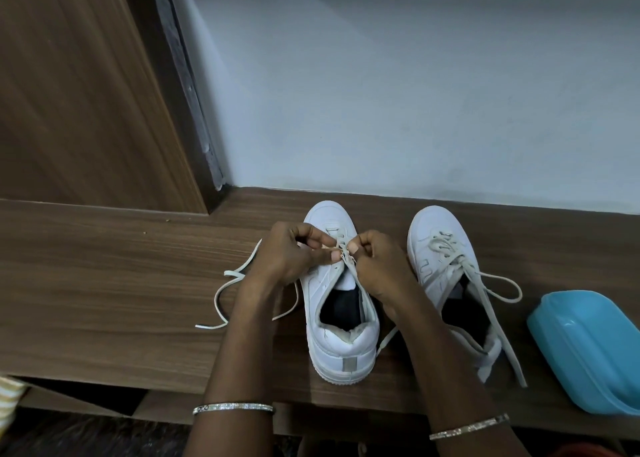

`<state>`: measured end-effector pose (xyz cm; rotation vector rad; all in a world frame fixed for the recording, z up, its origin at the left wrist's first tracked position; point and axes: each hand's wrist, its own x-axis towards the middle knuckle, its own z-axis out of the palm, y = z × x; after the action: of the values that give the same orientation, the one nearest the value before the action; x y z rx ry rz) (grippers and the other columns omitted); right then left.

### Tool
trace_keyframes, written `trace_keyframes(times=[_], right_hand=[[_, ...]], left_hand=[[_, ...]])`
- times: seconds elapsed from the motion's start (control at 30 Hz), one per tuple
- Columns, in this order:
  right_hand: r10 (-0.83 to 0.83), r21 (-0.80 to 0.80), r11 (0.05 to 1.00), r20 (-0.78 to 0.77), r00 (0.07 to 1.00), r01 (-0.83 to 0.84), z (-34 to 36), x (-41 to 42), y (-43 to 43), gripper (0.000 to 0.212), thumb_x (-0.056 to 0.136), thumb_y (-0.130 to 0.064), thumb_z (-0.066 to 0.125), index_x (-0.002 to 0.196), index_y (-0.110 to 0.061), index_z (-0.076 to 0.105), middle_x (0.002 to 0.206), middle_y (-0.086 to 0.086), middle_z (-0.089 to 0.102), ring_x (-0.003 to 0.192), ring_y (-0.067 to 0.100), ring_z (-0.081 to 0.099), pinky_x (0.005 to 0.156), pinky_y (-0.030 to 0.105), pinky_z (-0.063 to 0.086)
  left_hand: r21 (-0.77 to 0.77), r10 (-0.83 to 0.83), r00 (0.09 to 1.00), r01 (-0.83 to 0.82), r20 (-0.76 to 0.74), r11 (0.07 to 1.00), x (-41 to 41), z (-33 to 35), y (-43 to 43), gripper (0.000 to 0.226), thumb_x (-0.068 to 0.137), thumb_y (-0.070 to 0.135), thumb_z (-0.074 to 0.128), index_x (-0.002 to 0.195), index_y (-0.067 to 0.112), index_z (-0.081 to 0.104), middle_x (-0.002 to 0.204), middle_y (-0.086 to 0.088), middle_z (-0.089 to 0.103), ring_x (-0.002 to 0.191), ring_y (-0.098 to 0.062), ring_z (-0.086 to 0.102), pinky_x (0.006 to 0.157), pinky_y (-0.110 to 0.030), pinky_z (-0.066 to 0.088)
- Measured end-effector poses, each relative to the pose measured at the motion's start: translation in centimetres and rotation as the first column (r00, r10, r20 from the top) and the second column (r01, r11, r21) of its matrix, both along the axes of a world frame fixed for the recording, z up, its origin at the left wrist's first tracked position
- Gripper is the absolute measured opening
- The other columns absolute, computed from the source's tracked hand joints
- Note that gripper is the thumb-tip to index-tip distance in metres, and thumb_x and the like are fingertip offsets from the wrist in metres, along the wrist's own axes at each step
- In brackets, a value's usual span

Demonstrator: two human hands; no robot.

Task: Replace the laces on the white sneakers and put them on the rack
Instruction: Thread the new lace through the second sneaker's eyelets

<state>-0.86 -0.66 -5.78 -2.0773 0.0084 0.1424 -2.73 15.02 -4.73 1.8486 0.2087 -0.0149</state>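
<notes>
Both grips, left hand (pixel 291 252) and right hand (pixel 378 266), pinch the off-white flat lace (pixel 351 269) above the white leather sneaker (pixel 341 345), toe pointing away.

I can read no text, brand, number or sign anywhere in my view. The grey tab (pixel 348 364) on the heel of the white sneaker (pixel 341 340) between the hands is the only label-like patch, and any marking on it is too small and blurred for me to make out.
</notes>
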Motion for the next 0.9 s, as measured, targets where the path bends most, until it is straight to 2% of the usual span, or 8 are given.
trace_keyframes(times=[0.1,0.17,0.27,0.37,0.5,0.67,0.77,0.9], right_hand=[[-0.071,0.08,0.994,-0.012,0.997,0.072,0.3,0.2,-0.5,0.014,0.101,-0.016,0.05,0.09,-0.022,0.057,0.095,-0.004,0.067,0.092,0.016,0.065,0.082,0.035,0.053],[-0.129,0.259,0.956,-0.045,0.991,0.137,0.5,0.5,-0.6,0.014,0.105,-0.015,0.045,0.096,-0.017,0.056,0.096,-0.001,0.071,0.092,0.018,0.069,0.087,0.038,0.057],[-0.136,0.639,0.742,-0.153,0.979,0.203,1.5,0.6,-1.0,0.016,0.108,-0.008,0.035,0.101,-0.009,0.049,0.088,0.008,0.075,0.09,0.024,0.074,0.081,0.034,0.06],[-0.143,0.739,0.633,-0.181,0.973,0.231,2.5,0.7,-1.7,0.025,0.109,-0.01,0.036,0.088,-0.015,0.048,0.062,-0.001,0.059,0.059,0.015,0.067,0.074,0.033,0.055],[-0.227,0.588,0.784,-0.022,0.974,0.197,3.3,1.0,-3.0,0.015,0.106,-0.019,0.05,0.092,-0.016,0.056,0.054,-0.011,0.042,0.046,0.005,0.037,0.05,0.025,0.041],[-0.162,0.187,0.975,0.225,0.961,0.121,4.4,0.5,-5.1,0.007,0.094,-0.022,0.068,0.088,-0.018,0.071,0.044,-0.017,0.05,0.043,0.001,0.047,0.058,0.025,0.039],[0.012,-0.047,0.999,0.218,0.976,-0.002,4.0,0.3,-5.0,0.006,0.087,-0.029,0.075,0.081,-0.026,0.076,0.058,-0.013,0.062,0.057,0.002,0.057,0.063,0.022,0.046],[0.223,-0.302,0.939,0.165,0.961,-0.166,2.4,0.3,-3.2,0.006,0.085,-0.034,0.077,0.086,-0.028,0.077,0.08,-0.012,0.073,0.078,-0.001,0.066,0.071,0.02,0.049]], left_hand=[[0.087,-0.038,0.999,0.039,-0.022,0.995,0.0,0.1,1.2,0.048,0.051,0.042,0.097,0.093,0.033,0.077,0.085,0.007,0.061,0.066,-0.006,0.051,0.073,-0.029,0.043],[0.094,-0.09,0.995,0.094,-0.052,0.991,-0.2,0.3,1.8,0.065,0.04,0.055,0.096,0.099,0.041,0.073,0.086,0.007,0.062,0.078,-0.01,0.056,0.076,-0.031,0.045],[0.14,-0.177,0.981,0.187,-0.081,0.972,-0.7,0.5,1.8,0.083,0.039,0.052,0.098,0.114,0.044,0.065,0.117,0.008,0.06,0.109,-0.012,0.058,0.091,-0.03,0.05],[0.268,-0.208,0.973,0.228,-0.101,0.936,-1.2,1.0,1.6,0.087,0.044,0.054,0.096,0.122,0.054,0.057,0.128,0.014,0.045,0.123,-0.012,0.044,0.101,-0.032,0.044],[0.357,-0.255,0.953,0.298,-0.165,0.885,-1.6,1.3,1.3,0.087,0.051,0.062,0.089,0.128,0.063,0.05,0.143,0.011,0.033,0.132,-0.017,0.024,0.106,-0.033,0.03],[0.386,-0.249,0.949,0.307,-0.193,0.87,-1.7,1.0,1.4,0.096,0.036,0.08,0.08,0.126,0.07,0.047,0.154,0.014,0.024,0.145,-0.022,0.013,0.118,-0.05,0.019],[0.379,-0.253,0.949,0.308,-0.187,0.873,-1.7,0.8,1.4,0.093,0.04,0.075,0.08,0.127,0.068,0.048,0.155,0.014,0.024,0.145,-0.021,0.015,0.117,-0.046,0.023],[0.351,-0.266,0.95,0.309,-0.166,0.884,-1.5,0.6,1.5,0.09,0.045,0.069,0.086,0.127,0.066,0.049,0.156,0.011,0.024,0.145,-0.019,0.018,0.117,-0.045,0.029]])
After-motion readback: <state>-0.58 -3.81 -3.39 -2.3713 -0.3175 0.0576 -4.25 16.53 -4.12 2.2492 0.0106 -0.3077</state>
